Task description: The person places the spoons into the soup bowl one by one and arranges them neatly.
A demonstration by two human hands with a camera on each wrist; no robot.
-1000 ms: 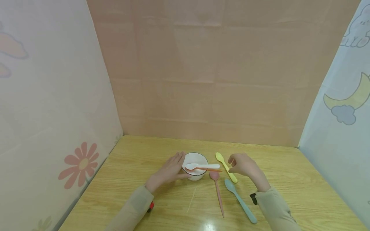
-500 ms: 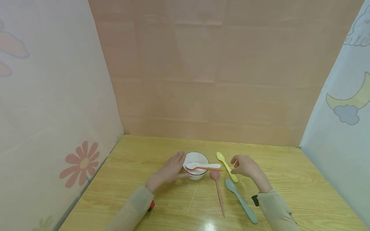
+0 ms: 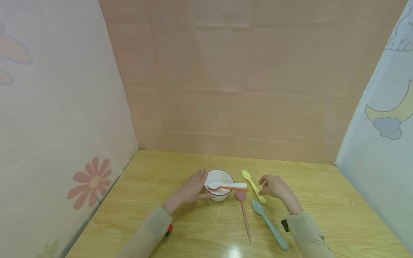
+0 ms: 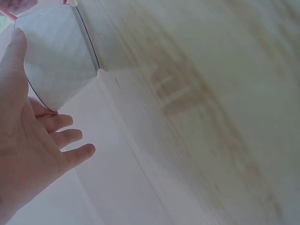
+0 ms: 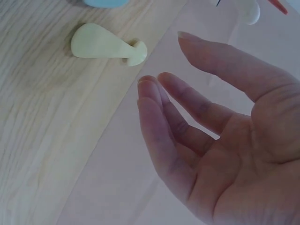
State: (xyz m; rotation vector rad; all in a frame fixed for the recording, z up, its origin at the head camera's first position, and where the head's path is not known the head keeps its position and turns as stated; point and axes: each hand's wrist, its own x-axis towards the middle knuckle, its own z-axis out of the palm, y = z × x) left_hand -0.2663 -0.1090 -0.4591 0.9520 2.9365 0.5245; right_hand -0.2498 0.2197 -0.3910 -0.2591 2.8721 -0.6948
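Note:
A white bowl [image 3: 220, 196] with a dark rim stands on the table, a white spoon [image 3: 237, 185] and an orange spoon [image 3: 242, 190] lying across its top, handles to the right. My left hand [image 3: 188, 190] rests against the bowl's left side, fingers straight along it and thumb at the front. In the left wrist view the thumb touches the bowl [image 4: 58, 54] near its rim. Relaxed and slightly bent, my right hand [image 3: 274, 187] hovers beside a yellow spoon [image 3: 255, 189] with nothing in its fingers. The right wrist view shows the yellow spoon's handle [image 5: 96, 42] beyond the fingertips.
A pink spoon [image 3: 244, 216] lies right of the bowl, its head close to the bowl's side. Farther right is a blue-green spoon [image 3: 269, 225], slanting toward the front. The wooden table [image 3: 155, 172] meets a tan back wall and pale side walls.
My right hand has drawn slightly to the right, away from the yellow spoon. The left hand, bowl and spoons stay as they were; the head view shifts a little.

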